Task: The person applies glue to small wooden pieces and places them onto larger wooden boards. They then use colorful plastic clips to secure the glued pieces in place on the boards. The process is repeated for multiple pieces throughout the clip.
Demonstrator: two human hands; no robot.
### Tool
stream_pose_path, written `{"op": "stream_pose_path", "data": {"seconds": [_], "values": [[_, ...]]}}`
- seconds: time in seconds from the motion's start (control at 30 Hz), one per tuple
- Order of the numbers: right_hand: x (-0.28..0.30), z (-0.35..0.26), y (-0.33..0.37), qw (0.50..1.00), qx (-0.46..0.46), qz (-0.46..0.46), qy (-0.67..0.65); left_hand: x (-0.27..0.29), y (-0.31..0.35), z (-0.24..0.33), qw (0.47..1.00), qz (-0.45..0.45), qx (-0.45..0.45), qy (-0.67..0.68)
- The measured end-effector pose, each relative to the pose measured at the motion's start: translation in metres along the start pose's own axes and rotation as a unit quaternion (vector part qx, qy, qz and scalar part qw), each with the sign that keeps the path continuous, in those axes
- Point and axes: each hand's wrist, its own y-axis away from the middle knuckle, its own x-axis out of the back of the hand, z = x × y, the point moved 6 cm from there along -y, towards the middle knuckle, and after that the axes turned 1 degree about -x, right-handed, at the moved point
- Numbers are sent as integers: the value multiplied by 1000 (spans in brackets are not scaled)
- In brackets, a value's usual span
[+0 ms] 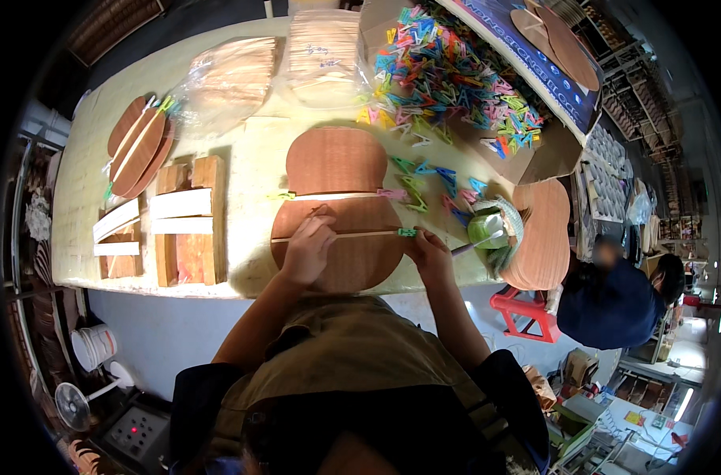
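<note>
A guitar-shaped thin wooden plate [336, 161] lies flat before me. One pale wooden strip crosses its waist, with a yellow-green clothespin [281, 195] at the left edge and a pink clothespin [392, 193] at the right. Lower down, a second thin wooden strip [364, 235] runs across the wide part. My left hand [309, 247] is closed over this strip left of its middle; the hand covers part of it. At the strip's right end, my right hand [430, 252] pinches a green clothespin [407, 233] at the plate's edge.
Loose clothespins [412, 190] lie right of the plate, below a heaped box of them [455, 71]. A green container [485, 228] and stacked plates [541, 237] stand farther right. Left are wooden blocks [210, 178] and clamped plates [142, 150]; bagged strips [233, 71] lie behind. A person [614, 305] sits at right.
</note>
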Motion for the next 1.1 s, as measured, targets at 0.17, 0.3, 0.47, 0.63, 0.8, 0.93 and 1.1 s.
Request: {"op": "stream_pose_path", "data": {"seconds": [0.17, 0.3, 0.47, 0.63, 0.8, 0.93, 1.1], "values": [[1, -58, -26, 866, 251, 36, 431, 3, 0, 1, 1000, 16, -8, 9], [-29, -64, -54, 598, 457, -50, 657, 3, 1, 0, 1000, 18, 8, 16], [-57, -88, -67, 674, 434, -20, 597, 3, 2, 0, 999, 38, -22, 25], [-158, -60, -62, 853, 197, -222, 429, 3, 2, -3, 998, 46, -35, 21], [-268, 37, -35, 870, -40, -412, 268, 4, 8, -7, 998, 45, -38, 38], [-304, 94, -30, 803, -67, -408, 429, -13, 19, -30, 973, 17, 106, 202], [-314, 116, -18, 640, -82, -482, 592, -17, 22, -29, 993, 62, 20, 95]]}}
